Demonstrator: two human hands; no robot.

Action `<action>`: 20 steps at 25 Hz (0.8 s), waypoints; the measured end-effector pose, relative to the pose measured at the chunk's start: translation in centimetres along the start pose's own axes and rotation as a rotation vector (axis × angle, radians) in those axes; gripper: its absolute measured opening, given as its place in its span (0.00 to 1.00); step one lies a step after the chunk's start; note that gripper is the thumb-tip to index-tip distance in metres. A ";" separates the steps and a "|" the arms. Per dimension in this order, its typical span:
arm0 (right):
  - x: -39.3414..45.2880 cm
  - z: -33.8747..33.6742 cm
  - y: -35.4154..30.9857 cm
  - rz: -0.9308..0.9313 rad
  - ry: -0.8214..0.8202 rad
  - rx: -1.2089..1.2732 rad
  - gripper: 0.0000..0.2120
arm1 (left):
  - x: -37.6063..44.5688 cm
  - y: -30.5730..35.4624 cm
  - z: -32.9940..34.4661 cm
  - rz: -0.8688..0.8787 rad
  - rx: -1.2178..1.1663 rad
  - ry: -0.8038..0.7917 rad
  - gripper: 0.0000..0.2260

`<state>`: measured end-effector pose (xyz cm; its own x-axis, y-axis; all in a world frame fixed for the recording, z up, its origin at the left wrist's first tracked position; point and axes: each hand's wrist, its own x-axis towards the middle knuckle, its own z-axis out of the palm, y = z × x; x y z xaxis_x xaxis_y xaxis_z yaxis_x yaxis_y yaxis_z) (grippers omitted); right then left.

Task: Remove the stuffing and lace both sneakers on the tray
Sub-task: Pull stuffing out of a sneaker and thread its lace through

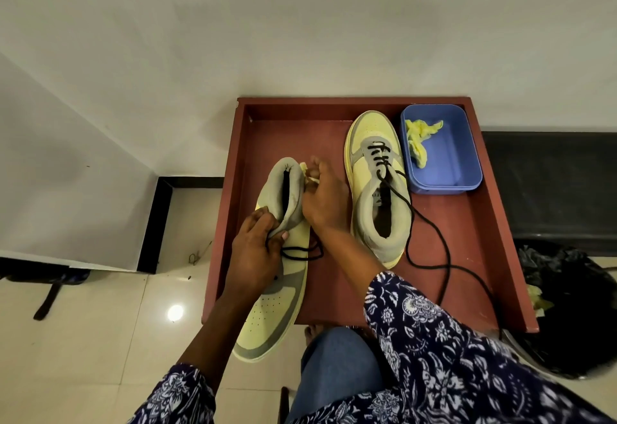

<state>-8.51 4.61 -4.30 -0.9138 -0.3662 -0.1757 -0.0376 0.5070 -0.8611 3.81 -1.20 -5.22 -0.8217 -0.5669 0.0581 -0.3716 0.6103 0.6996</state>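
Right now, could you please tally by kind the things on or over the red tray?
Yellow-and-grey sneakers: 2, one held, one resting on the red tray
Blue plastic tubs: 1
Wads of yellow stuffing paper: 2, one in the tub, one pinched by the right hand
Total: 5

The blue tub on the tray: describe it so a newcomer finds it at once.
Start at the red-brown tray against the white wall and go to its far right corner. There, just right of the laced sneaker lying flat, sits the blue tub. It is the only blue thing on the tray, a rounded rectangular bin holding crumpled yellow paper.
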 end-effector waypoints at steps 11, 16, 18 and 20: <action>-5.5 1.0 2.6 -0.005 0.170 0.205 0.17 | 0.0 -0.5 0.2 -0.015 0.018 -0.003 0.07; -2.5 0.9 1.4 0.043 0.191 0.146 0.21 | 0.0 -0.4 0.1 -0.016 0.008 -0.019 0.06; -0.8 0.5 0.6 0.047 0.161 0.116 0.23 | 0.0 -0.3 0.0 -0.014 0.009 -0.025 0.05; 0.8 0.1 -0.3 0.052 0.077 0.050 0.22 | 0.0 -0.3 0.0 -0.008 0.006 -0.027 0.05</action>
<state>-9.24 4.11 -4.24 -0.9424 -0.2783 -0.1854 0.0295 0.4831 -0.8751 3.95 -1.38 -5.40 -0.8300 -0.5568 0.0331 -0.3808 0.6089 0.6958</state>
